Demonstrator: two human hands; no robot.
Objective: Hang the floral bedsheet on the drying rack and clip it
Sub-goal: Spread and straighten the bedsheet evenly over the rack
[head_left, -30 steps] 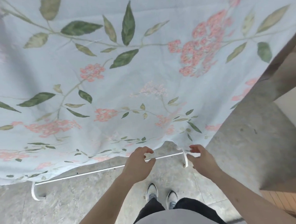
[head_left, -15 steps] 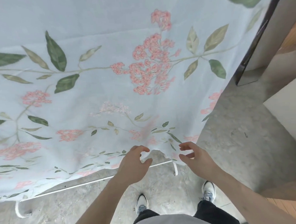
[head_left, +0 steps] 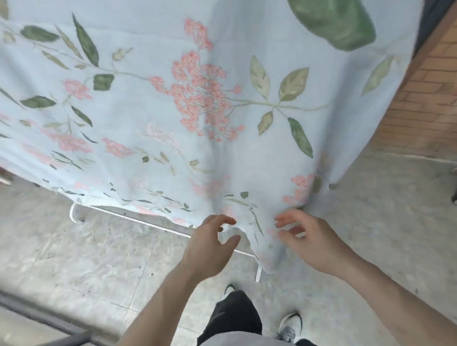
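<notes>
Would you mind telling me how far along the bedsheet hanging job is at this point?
Done: the floral bedsheet already hangs draped, its lower edge above the rack's white base bar. In hand: the left hand and right hand are open beside the bottom hem, gripping nothing. Left: clipping; no clips are visible.

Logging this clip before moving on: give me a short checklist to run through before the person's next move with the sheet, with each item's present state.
1. Bedsheet draped over the rack: ok.
2. Left hand holds nothing, fingers loosely curled at the hem: ok.
3. Right hand holds nothing, fingers spread by the hem: ok.
4. Clips on the sheet: cannot tell, none in view.
5. Hem off the floor: cannot tell; the corner hangs low over the rack's bottom bar.
</notes>
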